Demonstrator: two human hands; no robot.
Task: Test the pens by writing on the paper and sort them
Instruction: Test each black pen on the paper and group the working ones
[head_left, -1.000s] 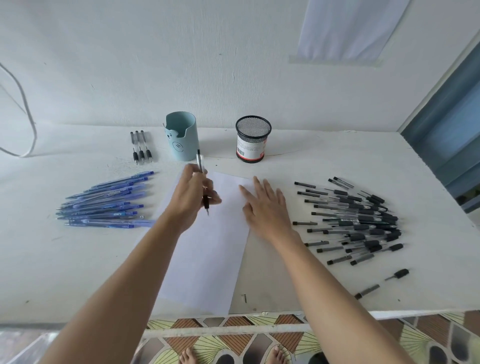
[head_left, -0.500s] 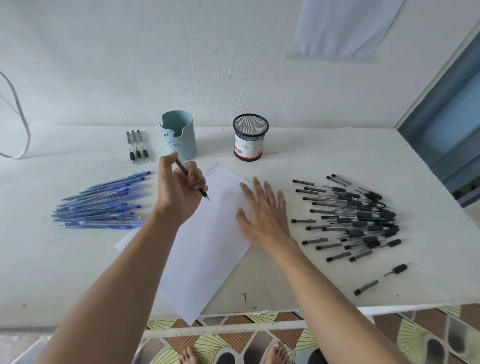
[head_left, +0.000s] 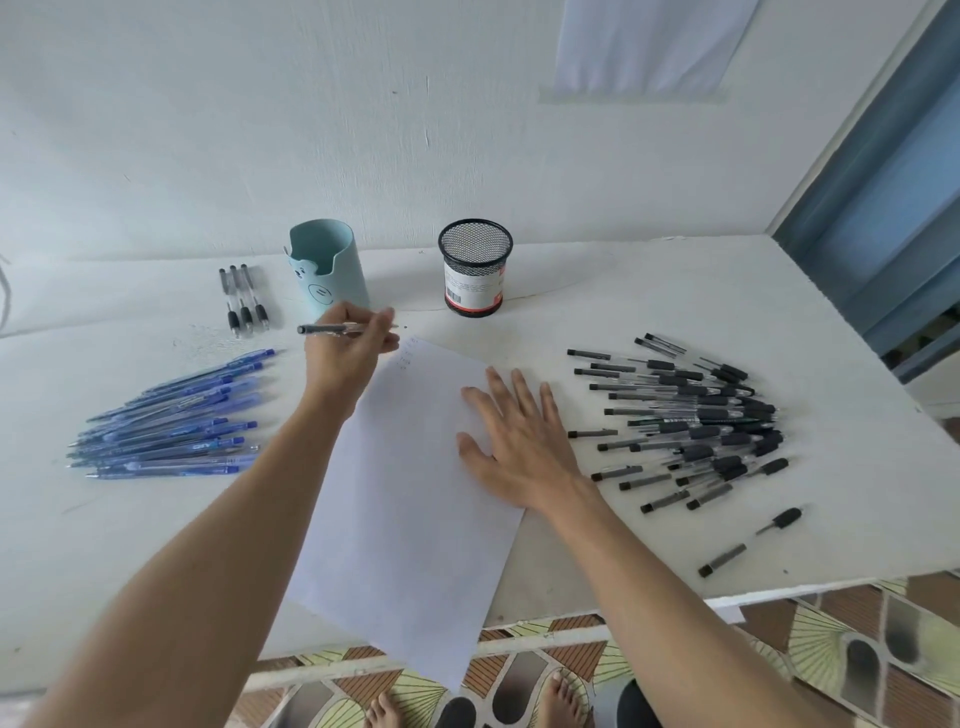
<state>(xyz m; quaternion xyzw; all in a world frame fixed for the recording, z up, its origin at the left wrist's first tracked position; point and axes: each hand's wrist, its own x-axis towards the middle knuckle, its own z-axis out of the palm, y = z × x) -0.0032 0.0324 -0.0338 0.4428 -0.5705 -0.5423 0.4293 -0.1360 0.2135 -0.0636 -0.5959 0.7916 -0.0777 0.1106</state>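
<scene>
Between the fingers (head_left: 382, 319) of the left hand (head_left: 345, 361), in the head view, a dark pen (head_left: 324, 329) is pinched near its writing end. It lies almost level, its butt sticking out to the left of the knuckles and its point just past the fingertips. The point is over the bench (head_left: 857, 493), just off the far corner of the paper (head_left: 405, 519); whether it touches I cannot tell. Faint scribbles (head_left: 407, 358) sit on that corner, just right of these fingers. The right hand (head_left: 524, 452) lies flat on the sheet's right half, its fingers (head_left: 522, 395) straight and spread, holding nothing. Left of the left wrist lies a fan of blue pens (head_left: 176, 415). Right of the right hand's fingers is a heap of black pens (head_left: 691, 421). Beyond the left fingers stands a pale blue cup (head_left: 327, 270) with three more pens (head_left: 244, 299) beside it, and a mesh cup (head_left: 475, 270) stands off to the right.
</scene>
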